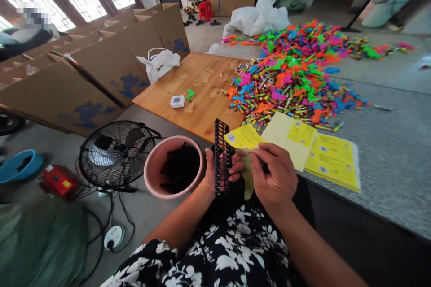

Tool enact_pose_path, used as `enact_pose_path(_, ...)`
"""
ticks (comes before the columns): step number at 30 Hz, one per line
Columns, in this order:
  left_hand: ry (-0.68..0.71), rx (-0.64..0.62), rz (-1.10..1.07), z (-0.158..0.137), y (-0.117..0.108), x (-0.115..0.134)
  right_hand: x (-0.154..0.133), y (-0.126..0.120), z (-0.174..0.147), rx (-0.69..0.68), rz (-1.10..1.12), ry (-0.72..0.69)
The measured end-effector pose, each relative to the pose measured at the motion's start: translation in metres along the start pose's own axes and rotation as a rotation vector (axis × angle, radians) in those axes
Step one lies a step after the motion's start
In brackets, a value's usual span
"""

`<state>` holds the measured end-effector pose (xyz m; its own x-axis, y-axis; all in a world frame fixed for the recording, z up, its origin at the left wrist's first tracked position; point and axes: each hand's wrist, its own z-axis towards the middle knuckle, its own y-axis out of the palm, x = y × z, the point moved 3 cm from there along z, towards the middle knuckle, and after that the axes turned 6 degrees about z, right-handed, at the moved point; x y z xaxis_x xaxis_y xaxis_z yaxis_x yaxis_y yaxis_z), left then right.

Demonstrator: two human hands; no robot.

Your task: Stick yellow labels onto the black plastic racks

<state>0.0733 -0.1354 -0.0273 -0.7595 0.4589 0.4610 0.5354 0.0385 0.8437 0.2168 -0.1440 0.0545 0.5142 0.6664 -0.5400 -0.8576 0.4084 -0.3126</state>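
Observation:
My left hand (210, 170) is closed around a black plastic rack (221, 157) with a row of slots, held upright in front of my lap. Between the thumb and fingers of my right hand (274, 172) is a yellow printed sticker (245, 136). The sticker's far end comes up against the rack's edge; whether it is stuck there I cannot tell. Sheets of yellow stickers (332, 161) lie on the grey slab to the right, with a mostly bare backing sheet (281, 128) overlapping them. Left of my left hand, a pink tub (153, 184) holds dark pieces.
A large heap of coloured plastic toy pieces (286, 76) covers the slab and the wooden table's (202, 76) right side. On that table sit a small white device (177, 101) and a green piece (190, 94). A floor fan (117, 154), cables and cardboard boxes (128, 54) stand left.

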Motion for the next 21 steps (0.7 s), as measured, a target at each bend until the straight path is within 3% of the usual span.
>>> enact_pose_path(5, 0.007, 0.033, 0.017, -0.005, 0.002, -0.004, 0.000, 0.007, -0.001, -0.022, 0.005, -0.014)
enact_pose_path(13, 0.078, 0.142, 0.136, -0.001, 0.008, 0.001, 0.005, 0.008, 0.004, 0.057, -0.024, -0.012)
enact_pose_path(21, 0.069, 0.209, 0.188, 0.010, 0.010, -0.008, 0.002, 0.026, -0.005, 0.000, -0.021, -0.016)
